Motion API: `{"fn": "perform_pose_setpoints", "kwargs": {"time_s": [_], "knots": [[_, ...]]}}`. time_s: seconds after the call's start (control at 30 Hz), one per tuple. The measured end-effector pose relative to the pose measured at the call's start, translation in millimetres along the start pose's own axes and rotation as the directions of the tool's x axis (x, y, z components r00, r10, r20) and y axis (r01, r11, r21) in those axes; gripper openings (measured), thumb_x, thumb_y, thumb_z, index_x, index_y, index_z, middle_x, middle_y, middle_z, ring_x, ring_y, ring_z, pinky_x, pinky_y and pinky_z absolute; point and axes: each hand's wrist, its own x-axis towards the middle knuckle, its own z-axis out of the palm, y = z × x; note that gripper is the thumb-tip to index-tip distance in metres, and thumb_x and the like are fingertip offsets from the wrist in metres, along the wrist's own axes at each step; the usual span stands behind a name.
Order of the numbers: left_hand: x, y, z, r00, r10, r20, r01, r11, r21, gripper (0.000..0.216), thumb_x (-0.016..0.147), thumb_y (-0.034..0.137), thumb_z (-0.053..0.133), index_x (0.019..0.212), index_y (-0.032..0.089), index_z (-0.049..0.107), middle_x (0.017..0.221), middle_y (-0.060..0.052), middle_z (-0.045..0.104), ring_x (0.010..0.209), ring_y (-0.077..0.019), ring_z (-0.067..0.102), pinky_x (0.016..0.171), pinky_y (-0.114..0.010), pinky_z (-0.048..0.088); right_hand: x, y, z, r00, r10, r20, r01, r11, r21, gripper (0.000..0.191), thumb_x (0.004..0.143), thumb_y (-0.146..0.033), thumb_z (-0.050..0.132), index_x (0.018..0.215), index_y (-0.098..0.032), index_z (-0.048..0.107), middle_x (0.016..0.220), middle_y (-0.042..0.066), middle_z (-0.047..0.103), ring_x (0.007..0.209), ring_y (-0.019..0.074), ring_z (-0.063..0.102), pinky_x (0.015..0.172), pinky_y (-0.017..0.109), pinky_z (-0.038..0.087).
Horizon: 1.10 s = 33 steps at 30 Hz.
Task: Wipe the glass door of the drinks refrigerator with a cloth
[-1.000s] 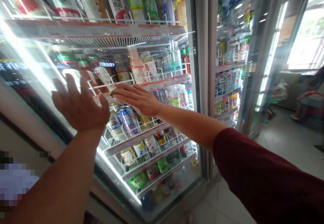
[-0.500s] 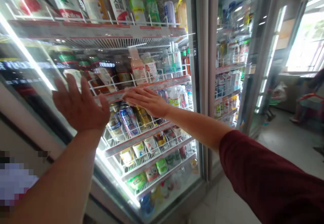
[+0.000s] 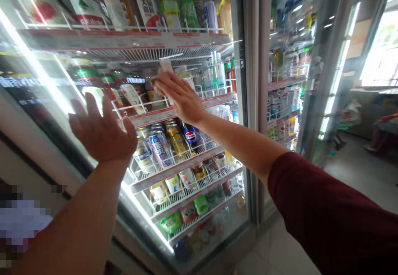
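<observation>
My left hand (image 3: 102,130) is spread with its fingers apart, at the left part of the cooler's glass door (image 3: 199,242). Higher and to the right, my right hand (image 3: 182,96) lies flat with its fingers stretched out close together at the glass. Its palm side is hidden, and a small pale patch shows by its fingertips, too unclear to name. Behind that hand, inside the cooler, a pale bottle (image 3: 166,65) is partly covered. Below it stand a blue can (image 3: 160,146), gold cans (image 3: 177,140) and a dark blue bottle (image 3: 191,134) on a wire shelf.
Large drink bottles (image 3: 146,7) line the top shelf. Small cups (image 3: 173,183) and green packs (image 3: 171,222) fill the lower shelves. A bright light strip (image 3: 147,217) runs along the left side. At right stands a second cooler (image 3: 284,76), with tiled floor (image 3: 345,175) beyond.
My right hand has moved up across the glass, uncovering more of the cans and the dark blue bottle below. My left hand stays at nearly the same place on the door.
</observation>
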Motion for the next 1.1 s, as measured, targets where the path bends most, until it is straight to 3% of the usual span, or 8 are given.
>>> {"fn": "perform_pose_setpoints", "kwargs": {"time_s": [0.13, 0.33, 0.53, 0.63, 0.73, 0.83, 0.97, 1.1], "knots": [[0, -3, 1, 1.000, -0.009, -0.003, 0.009, 1.000, -0.016, 0.076, 0.106, 0.045, 0.046, 0.175, 0.027, 0.019, 0.183, -0.011, 0.016, 0.171, -0.0356, 0.004, 0.134, -0.072, 0.008, 23, 0, 7, 0.975, 0.149, -0.163, -0.140, 0.988, 0.062, 0.071, 0.102, -0.011, 0.034, 0.171, -0.028, 0.033, 0.180, -0.001, 0.035, 0.172, 0.0238, 0.006, 0.140, 0.054, 0.012], [2, -1, -1, 1.000, -0.006, 0.012, 0.006, 1.000, -0.005, 0.075, 0.106, 0.043, 0.045, 0.174, 0.023, 0.020, 0.183, -0.014, 0.017, 0.171, -0.0355, 0.004, 0.134, -0.072, 0.009, 9, -19, 1, 0.983, -0.178, 0.041, 0.179, 0.984, -0.019, 0.064, 0.105, -0.013, 0.033, 0.166, -0.028, 0.042, 0.177, -0.003, 0.041, 0.170, 0.0187, 0.014, 0.138, 0.051, 0.016], [1, -2, 1, 1.000, 0.009, -0.014, -0.009, 1.000, 0.007, 0.076, 0.105, 0.042, 0.047, 0.175, 0.024, 0.021, 0.183, -0.013, 0.018, 0.171, -0.0370, 0.006, 0.133, -0.073, 0.009, 12, 11, -3, 0.977, 0.069, -0.204, -0.057, 0.996, 0.061, 0.063, 0.106, -0.022, 0.021, 0.148, -0.024, 0.067, 0.171, -0.007, 0.049, 0.169, 0.0240, 0.007, 0.137, 0.040, 0.015], [1, -3, 2, 1.000, 0.010, -0.003, -0.010, 0.999, 0.035, 0.077, 0.105, 0.040, 0.048, 0.175, 0.023, 0.020, 0.183, -0.014, 0.018, 0.171, -0.0362, 0.005, 0.134, -0.071, 0.011, -19, -2, -1, 0.994, -0.105, 0.012, 0.105, 0.994, 0.009, 0.064, 0.102, -0.010, 0.038, 0.162, -0.026, 0.051, 0.176, -0.002, 0.043, 0.171, 0.0187, 0.013, 0.139, 0.047, 0.018], [0, -3, 1, 1.000, 0.002, -0.008, -0.002, 1.000, 0.016, 0.077, 0.104, 0.040, 0.049, 0.174, 0.022, 0.022, 0.182, -0.014, 0.019, 0.171, -0.0371, 0.007, 0.133, -0.072, 0.011, -46, -9, -2, 0.937, -0.299, 0.178, 0.296, 0.954, 0.046, 0.068, 0.103, -0.006, 0.040, 0.165, -0.034, 0.045, 0.175, -0.006, 0.045, 0.169, 0.0129, 0.022, 0.140, 0.044, 0.021], [0, -3, 2, 1.000, -0.003, -0.001, 0.003, 1.000, 0.014, 0.078, 0.104, 0.041, 0.048, 0.175, 0.024, 0.020, 0.183, -0.013, 0.018, 0.171, -0.0356, 0.005, 0.134, -0.071, 0.010, -51, 8, -3, 0.992, -0.124, 0.031, 0.121, 0.989, 0.080, 0.073, 0.102, -0.004, 0.033, 0.168, -0.034, 0.039, 0.174, -0.005, 0.047, 0.169, 0.0163, 0.024, 0.140, 0.050, 0.022], [1, -3, 2, 1.000, -0.004, 0.002, 0.004, 1.000, 0.025, 0.078, 0.104, 0.042, 0.048, 0.175, 0.024, 0.019, 0.183, -0.012, 0.017, 0.171, -0.0353, 0.005, 0.134, -0.072, 0.010, -55, 23, -1, 0.988, 0.106, -0.113, -0.091, 0.988, 0.126, 0.074, 0.101, -0.003, 0.030, 0.171, -0.027, 0.037, 0.175, 0.002, 0.045, 0.171, 0.0225, 0.018, 0.140, 0.055, 0.021], [2, 1, -1, 0.999, -0.040, 0.027, 0.041, 0.998, -0.044, 0.079, 0.103, 0.046, 0.050, 0.174, 0.024, 0.022, 0.183, -0.012, 0.017, 0.171, -0.0360, 0.003, 0.134, -0.072, 0.006, -80, 14, 1, 0.970, -0.229, 0.080, 0.214, 0.964, 0.160, 0.067, 0.105, -0.004, 0.031, 0.162, -0.033, 0.051, 0.168, -0.004, 0.054, 0.166, 0.0146, 0.032, 0.139, 0.043, 0.028]]}}
